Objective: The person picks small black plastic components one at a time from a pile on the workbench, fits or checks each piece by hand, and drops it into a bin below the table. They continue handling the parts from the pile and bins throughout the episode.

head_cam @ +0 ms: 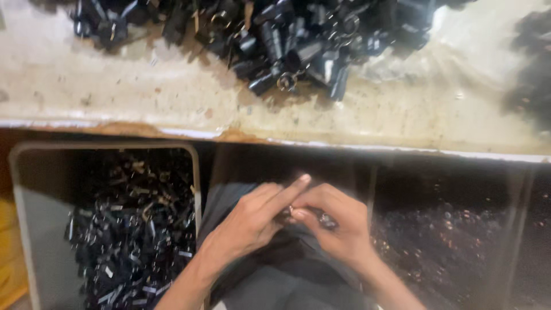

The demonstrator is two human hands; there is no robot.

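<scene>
Below, both hands [298,215] seemingly pinch a small dark part [321,218].

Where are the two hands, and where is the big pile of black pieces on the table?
left hand [252,221], head view, on the back of the hand.
right hand [338,221], head view, on the back of the hand.
pile of black pieces [298,40], head view, on the middle of the heap.

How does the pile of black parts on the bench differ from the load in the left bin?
The bench pile holds chunky black tubular pieces, heaped loosely on the worn bench top. The left bin holds smaller, thinner dark bits, contained by its walls and lower down. Both are dark with metallic glints.
</scene>
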